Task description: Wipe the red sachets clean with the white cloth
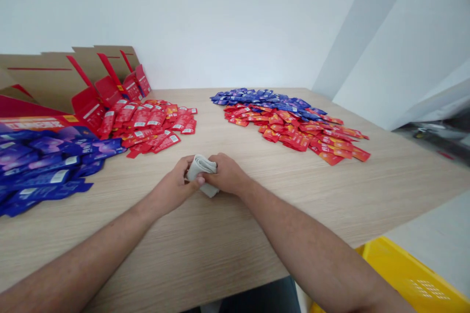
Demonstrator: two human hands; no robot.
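L hand (179, 181) & R hand (228, 174) both hold folded grey cloth (201, 165), fingers wrapped round its sides; cloth sits btwn front & back edges of surface (172, 254), contact w/ it unclear. Toward back L corner: opened red boxes (47, 78), red pkts (150, 120) beside; blue pkts (47, 161) nearer front edge. Nr back edge, R of cloth: 2nd blue pile (264, 98), 2nd red pile (293, 130) touching, just fwd. Yellow crate (407, 271) below front edge, R side.
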